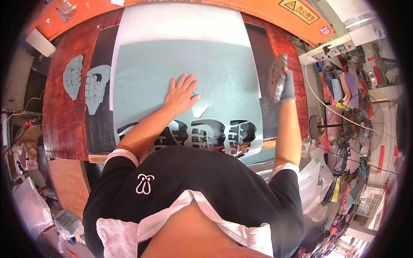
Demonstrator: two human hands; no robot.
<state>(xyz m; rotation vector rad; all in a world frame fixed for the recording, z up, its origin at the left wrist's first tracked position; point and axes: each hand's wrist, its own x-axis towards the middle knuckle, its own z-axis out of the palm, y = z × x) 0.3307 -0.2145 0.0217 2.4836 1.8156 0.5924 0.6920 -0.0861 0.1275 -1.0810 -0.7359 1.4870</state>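
Observation:
A grey-green sheet [150, 53] of soft-looking material lies over a white sheet [185, 23]. My left hand [182, 92] rests flat on it, fingers spread. Beside that hand lies a cut shoe-upper-like piece [201, 109], and faint outlines of similar pieces show in the sheet. Along the near edge, several shaped holes reveal the black board [100, 134] beneath. At the right, my right hand [289, 86], in a grey-blue glove, holds a dark cutting die [278, 77] up on its edge, blurred by motion. Two grey-green cut pieces [73, 77] [97, 88] lie at the left.
The board sits on a red-brown table [62, 124]. An orange machine beam [249, 9] spans the far side, with a control box [337, 49] at its right end. Colourful items [344, 90] crowd the right side. Plastic bags [32, 202] stand at lower left.

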